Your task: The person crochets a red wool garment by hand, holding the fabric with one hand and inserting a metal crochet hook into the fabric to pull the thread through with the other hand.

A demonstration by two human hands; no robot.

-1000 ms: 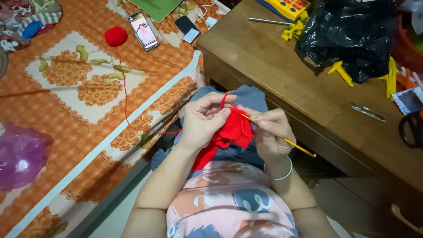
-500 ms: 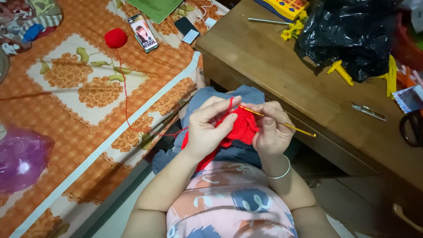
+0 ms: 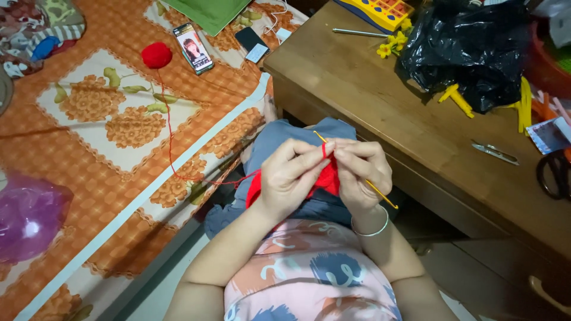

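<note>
Head view shows both hands closed over the lap: left hand (image 3: 289, 178) pinching a soft red crocheted yarn piece (image 3: 326, 180), right hand (image 3: 360, 175) gripping a thin yellow crochet hook (image 3: 380, 194). Light and floppy, the piece seems best held near the working loop.

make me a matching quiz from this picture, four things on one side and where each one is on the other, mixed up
Things:
1. ball of red yarn
2. black plastic bag
3. yellow crochet hook
4. silver bangle

Places:
A. on the wooden table
B. on the orange floral bedspread
C. around the right wrist
D. in the right hand

Pairs: 1-B, 2-A, 3-D, 4-C
</note>
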